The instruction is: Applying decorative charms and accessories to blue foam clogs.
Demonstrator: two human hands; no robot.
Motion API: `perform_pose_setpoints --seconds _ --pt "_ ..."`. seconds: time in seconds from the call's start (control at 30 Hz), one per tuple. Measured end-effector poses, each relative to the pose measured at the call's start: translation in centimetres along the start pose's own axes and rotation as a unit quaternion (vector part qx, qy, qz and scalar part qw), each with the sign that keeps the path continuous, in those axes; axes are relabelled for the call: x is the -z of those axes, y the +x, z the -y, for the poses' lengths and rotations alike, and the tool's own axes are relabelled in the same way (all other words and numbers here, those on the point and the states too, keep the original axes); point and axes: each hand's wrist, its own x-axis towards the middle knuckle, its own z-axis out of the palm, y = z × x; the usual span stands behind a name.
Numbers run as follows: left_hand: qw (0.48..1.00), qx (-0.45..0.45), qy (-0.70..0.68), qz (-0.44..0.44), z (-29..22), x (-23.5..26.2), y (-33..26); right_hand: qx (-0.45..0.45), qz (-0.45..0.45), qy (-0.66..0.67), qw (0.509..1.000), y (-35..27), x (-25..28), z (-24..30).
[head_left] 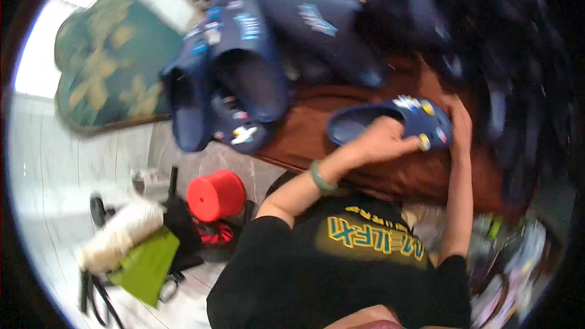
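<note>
A dark blue clog (pixel 425 123) lies on its sole, low over a brown cloth (pixel 304 137), its toe pointing right. White, yellow and pink charms sit on its upper. My left hand (pixel 379 141) has its fingers inside the foot opening, with the thumb on the upper beside a yellow-and-white charm. A green bangle (pixel 323 178) circles that wrist. At the toe end, my right hand (pixel 459 123) curls round the front of the clog; its fingers are partly hidden behind the toe.
More dark blue clogs with charms (pixel 253 76) are piled at the far left. Blurred dark clogs (pixel 512 55) crowd the right side. A green patterned cushion (pixel 113 64) is at far left. Below it stand a red spool (pixel 216 196) and a lime-green bag (pixel 146 268).
</note>
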Motion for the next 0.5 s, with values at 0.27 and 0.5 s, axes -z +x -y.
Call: perform_pose_setpoints --seconds 0.27,0.5 --pt "0.985 0.123 0.080 0.093 -1.9 1.2 -2.1 -0.026 -0.026 0.091 0.995 -1.2 0.6 -3.0" --pt "0.954 0.014 -0.225 -0.196 -11.3 8.1 -5.4 -0.002 -0.006 0.029 1.000 -1.4 2.1 -3.2"
